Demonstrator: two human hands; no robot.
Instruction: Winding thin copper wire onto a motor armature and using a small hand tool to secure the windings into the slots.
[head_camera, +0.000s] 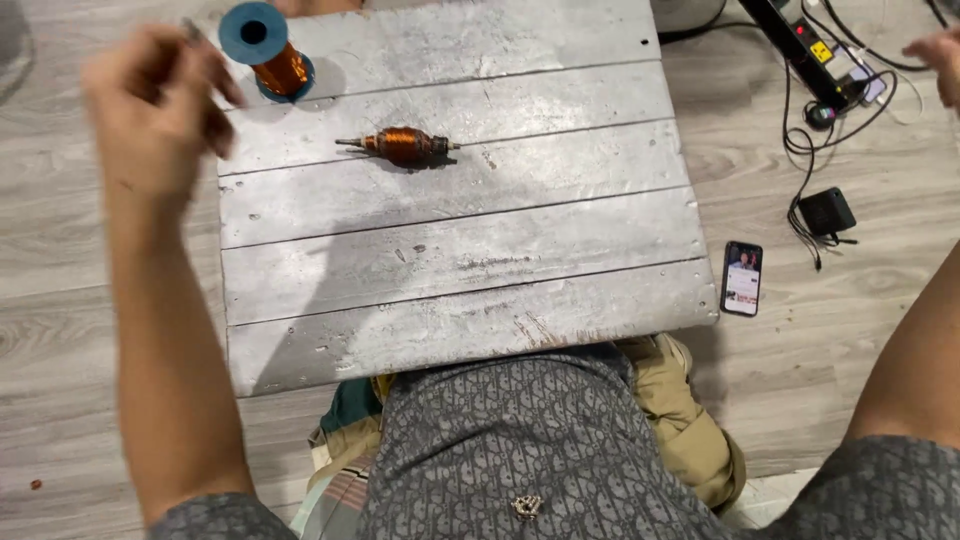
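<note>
My left hand (150, 100) is raised over the board's far left corner, blurred, its fingers closed around a thin grey piece whose tip (190, 28) sticks out above the knuckles. Just to its right a spool of copper wire (268, 55) with blue flanges stands upright on the board. A small motor armature (405, 146) wound with copper wire lies on its side near the board's middle, apart from both hands. My right hand (942, 62) shows only partly at the far right edge, above the floor and near the cables; what it holds is hidden.
The grey plank board (460, 260) rests over my lap. On the wooden floor to the right lie a phone (741, 277) with a lit screen, a black adapter (826, 211), a black power strip (800, 40) and tangled cables (800, 140).
</note>
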